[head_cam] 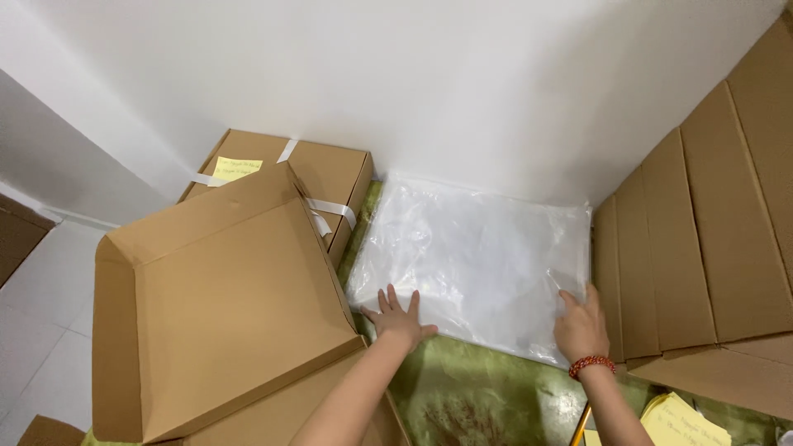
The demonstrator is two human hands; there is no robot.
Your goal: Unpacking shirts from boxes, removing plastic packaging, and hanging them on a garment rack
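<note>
Head camera, steep downward view, close over floor corner by wall (454, 91)

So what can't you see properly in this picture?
- Inside the plastic bag: head view, the cloudy, glaring plastic hides it.
- Yellow note on the taped box: writing too small.
- Right stack of cardboard: cut off by the edge.
- Green mat: partly hidden under the bag and the left hand.

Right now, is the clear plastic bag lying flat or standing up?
Flat. The clear plastic bag lies spread on the green surface, with the left hand and right hand pressing its near edge.
</note>
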